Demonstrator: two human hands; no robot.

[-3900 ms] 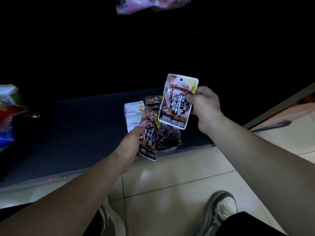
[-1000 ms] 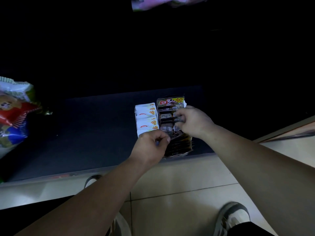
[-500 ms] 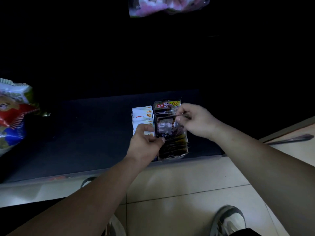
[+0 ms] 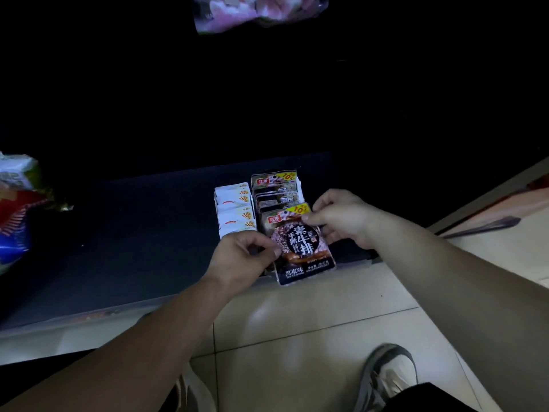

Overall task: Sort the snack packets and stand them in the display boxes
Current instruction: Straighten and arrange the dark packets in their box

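While both hands meet at the shelf (image 4: 133, 233) edge, the left hand (image 4: 243, 254) pinches the dark packet (image 4: 300, 248) at its 9 o'clock edge and the right hand (image 4: 341, 221) pinches its 1 o'clock corner. The packet leans, tilted, at the front of the display box (image 4: 300, 185); like packets stand behind it at 12 o'clock, white packets (image 4: 234, 206) at 10 o'clock.

A: How many packets are you counting?
B: One dark packet (image 4: 300, 248) is sitting between two hands, the left hand (image 4: 243, 251) and the right hand (image 4: 341, 221); about four more dark packets (image 4: 276, 191) are standing behind, roughly five white packets (image 4: 234, 209) beside them.
A: What else is showing?
B: One pink bag (image 4: 255, 10), one colourful bag (image 4: 15, 209), two shoes (image 4: 389, 373)
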